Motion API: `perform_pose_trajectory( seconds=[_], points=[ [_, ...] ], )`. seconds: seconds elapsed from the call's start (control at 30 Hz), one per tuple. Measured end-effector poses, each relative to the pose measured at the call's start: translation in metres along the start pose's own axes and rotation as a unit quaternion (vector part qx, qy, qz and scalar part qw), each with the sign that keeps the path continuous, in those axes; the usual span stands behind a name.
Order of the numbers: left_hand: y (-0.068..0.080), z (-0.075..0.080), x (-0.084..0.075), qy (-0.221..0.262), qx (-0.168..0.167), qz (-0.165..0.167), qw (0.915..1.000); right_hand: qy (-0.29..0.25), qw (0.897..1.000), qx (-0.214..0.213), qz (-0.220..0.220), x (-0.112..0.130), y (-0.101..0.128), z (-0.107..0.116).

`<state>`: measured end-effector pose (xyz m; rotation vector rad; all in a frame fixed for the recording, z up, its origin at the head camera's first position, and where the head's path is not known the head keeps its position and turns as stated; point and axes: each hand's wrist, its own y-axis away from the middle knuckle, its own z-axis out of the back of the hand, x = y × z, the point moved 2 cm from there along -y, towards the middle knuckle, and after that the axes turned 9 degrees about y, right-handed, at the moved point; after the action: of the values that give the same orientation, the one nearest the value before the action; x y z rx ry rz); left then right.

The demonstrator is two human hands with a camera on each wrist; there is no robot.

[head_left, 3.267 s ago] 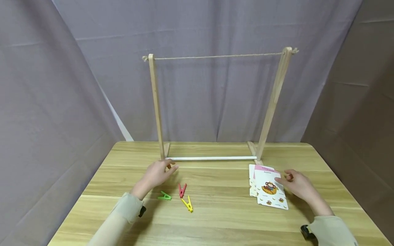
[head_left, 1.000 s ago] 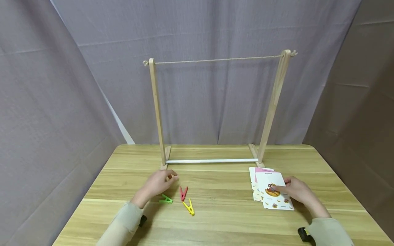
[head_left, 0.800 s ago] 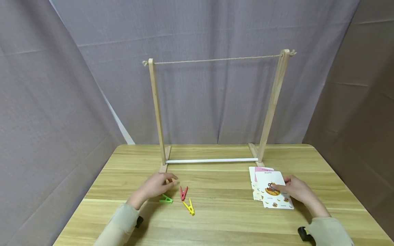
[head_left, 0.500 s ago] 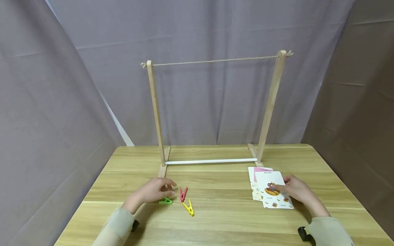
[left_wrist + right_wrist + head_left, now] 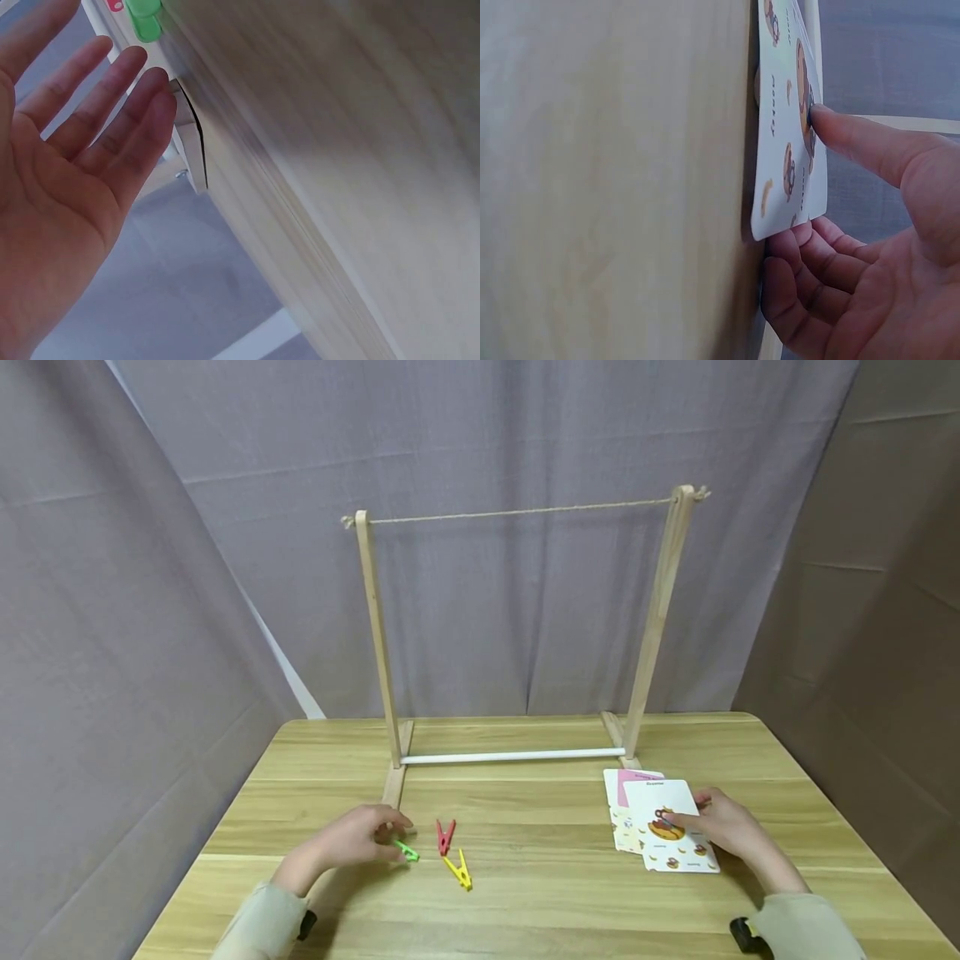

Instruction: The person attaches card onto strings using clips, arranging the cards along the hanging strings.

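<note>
My left hand (image 5: 354,842) lies flat on the wooden table (image 5: 540,902), fingers straight in the left wrist view (image 5: 82,150), fingertips at a green clothespin (image 5: 407,852) (image 5: 142,16). A red clothespin (image 5: 445,837) and a yellow clothespin (image 5: 459,870) lie just right of it. My right hand (image 5: 716,828) (image 5: 810,187) pinches the top picture card (image 5: 671,831) (image 5: 787,150) of a small card stack (image 5: 618,797). Its thumb presses the printed face and its fingers curl under the card's lifted near edge.
A wooden drying rack (image 5: 375,635) with a string (image 5: 517,512) across its top and a white bottom rod (image 5: 513,757) stands at the table's back. Grey curtains enclose the table on three sides.
My left hand has drawn back from the rack's left foot to the green clothespin, which has turned a little. My right hand has slid onto the top card and taken its edge.
</note>
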<state>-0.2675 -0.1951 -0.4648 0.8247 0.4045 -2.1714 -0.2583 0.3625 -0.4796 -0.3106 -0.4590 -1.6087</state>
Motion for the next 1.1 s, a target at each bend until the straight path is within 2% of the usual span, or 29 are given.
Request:
perform_pose_trajectory(
  seconds=[0.57,0.87,1.1],
  points=[
    [0.017,0.001,0.008,0.005,0.004,0.018,0.9998,0.008,1.0,0.007,-0.007,0.0,0.0,0.0],
    [0.017,-0.002,0.009,-0.042,-0.007,-0.004,0.9991,-0.001,1.0,0.009,-0.009,0.0,0.0,0.001],
    [0.016,-0.006,0.01,-0.055,-0.016,-0.002,0.9983,0.0,1.0,0.008,-0.015,-0.003,-0.002,-0.001]
  ],
)
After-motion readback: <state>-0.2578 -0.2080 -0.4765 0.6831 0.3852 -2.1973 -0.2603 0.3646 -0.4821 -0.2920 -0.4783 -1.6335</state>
